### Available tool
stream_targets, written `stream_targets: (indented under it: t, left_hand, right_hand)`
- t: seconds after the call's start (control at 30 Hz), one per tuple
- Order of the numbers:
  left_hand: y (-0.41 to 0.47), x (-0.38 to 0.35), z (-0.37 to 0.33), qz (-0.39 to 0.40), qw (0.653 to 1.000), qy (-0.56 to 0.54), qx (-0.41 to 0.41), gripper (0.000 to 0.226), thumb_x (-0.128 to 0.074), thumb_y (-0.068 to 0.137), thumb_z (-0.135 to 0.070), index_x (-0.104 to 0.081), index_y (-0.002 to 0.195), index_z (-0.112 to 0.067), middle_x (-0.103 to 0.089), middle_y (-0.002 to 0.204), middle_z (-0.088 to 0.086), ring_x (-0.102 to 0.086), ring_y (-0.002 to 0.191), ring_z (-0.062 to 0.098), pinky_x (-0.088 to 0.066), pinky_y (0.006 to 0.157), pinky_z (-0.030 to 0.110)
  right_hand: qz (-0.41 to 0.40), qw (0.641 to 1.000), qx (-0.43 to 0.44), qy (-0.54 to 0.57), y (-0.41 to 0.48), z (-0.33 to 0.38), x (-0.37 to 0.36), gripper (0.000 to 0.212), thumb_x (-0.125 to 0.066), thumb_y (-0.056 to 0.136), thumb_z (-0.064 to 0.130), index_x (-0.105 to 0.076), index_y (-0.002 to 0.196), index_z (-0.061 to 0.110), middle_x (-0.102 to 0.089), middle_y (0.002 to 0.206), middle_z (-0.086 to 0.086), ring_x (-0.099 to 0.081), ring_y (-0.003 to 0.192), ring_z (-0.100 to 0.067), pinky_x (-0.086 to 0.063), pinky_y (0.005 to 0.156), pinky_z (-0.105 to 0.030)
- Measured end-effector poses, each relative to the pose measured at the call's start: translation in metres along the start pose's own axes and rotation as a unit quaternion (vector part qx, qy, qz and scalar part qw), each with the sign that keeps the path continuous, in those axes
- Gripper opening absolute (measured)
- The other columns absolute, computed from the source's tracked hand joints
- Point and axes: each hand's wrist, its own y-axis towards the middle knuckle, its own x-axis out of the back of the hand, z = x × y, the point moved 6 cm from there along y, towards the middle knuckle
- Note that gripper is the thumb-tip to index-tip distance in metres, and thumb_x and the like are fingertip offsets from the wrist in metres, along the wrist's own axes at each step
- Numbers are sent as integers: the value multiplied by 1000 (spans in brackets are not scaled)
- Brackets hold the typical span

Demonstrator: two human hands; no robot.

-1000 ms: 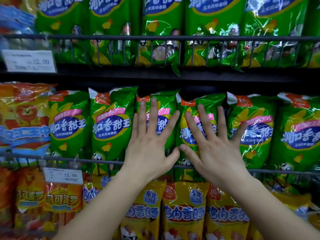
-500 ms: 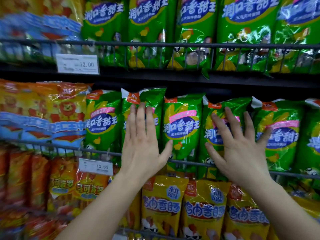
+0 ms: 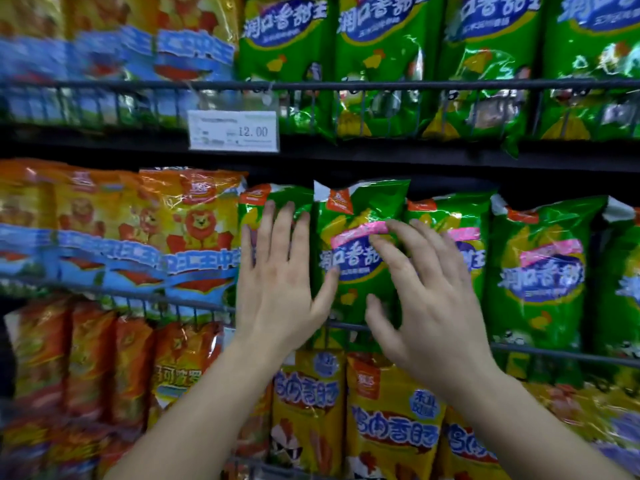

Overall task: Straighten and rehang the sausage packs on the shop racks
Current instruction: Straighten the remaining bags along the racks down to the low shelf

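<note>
**Now: both palms at the green row, nothing gripped**

Here my left hand (image 3: 277, 289) lies flat, fingers straight and close together, pressed on the leftmost green sausage pack (image 3: 254, 216) of the middle shelf. My right hand (image 3: 429, 306) hovers beside it with fingers spread and slightly bent, over the seam between the second green pack (image 3: 349, 268) and the third green pack (image 3: 464, 216). It is motion-blurred, so I cannot tell whether its fingertips touch the foil. Neither hand clasps anything, and the two are near but apart, thumbs pointing at each other across the second pack.

I read the flat palm as a brace: it pins the end pack against its orange lion-print neighbours (image 3: 194, 233) so the row cannot slide that way. The second pack leans, its torn-looking top corner poking above the others, so it is my likely next target.

The packs stand upright behind a wire rail (image 3: 554, 353), which stops their bottoms tipping forward. Above, another green row (image 3: 381, 46) sits behind its own rail with a price tag (image 3: 233, 130) clipped on. Yellow packs (image 3: 391, 431) fill the tier below.
</note>
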Motion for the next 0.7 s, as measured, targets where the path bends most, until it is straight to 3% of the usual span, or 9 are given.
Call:
stream_targets:
  t: [0.27,0.57,0.63,0.7]
  left_hand:
    - [-2,-6,34,22,994,-39,-98,74,-42,94,-50,-23,156,-12,-17,164,4,-5,153,20,-15,123,46]
    - [6,-21,42,66,991,-49,-107,79,-42,91,-54,-13,158,-22,-6,166,-3,10,152,19,-4,124,46]
    - [8,-22,42,71,991,-49,-106,81,-41,91,-57,-9,158,-24,-1,166,-4,13,152,18,-1,123,45]
    - [9,-24,42,79,990,-51,-102,83,-40,89,-59,-7,158,-26,4,166,-6,16,151,18,1,123,45]
  right_hand:
    - [46,996,-19,-75,26,38,-45,61,-54,89,45,-52,142,15,-46,150,-5,-33,144,-33,-21,119,-56]
    - [71,983,-64,-158,37,38,-52,71,-53,82,48,-46,147,20,-43,154,4,-40,135,-32,-30,106,-54]
    - [84,981,-69,-163,37,38,-56,74,-50,82,48,-42,150,20,-36,158,4,-34,140,-34,-25,110,-57]
    - [107,978,-72,-164,36,36,-63,78,-45,84,49,-30,156,21,-19,165,5,-16,150,-35,-11,117,-63]
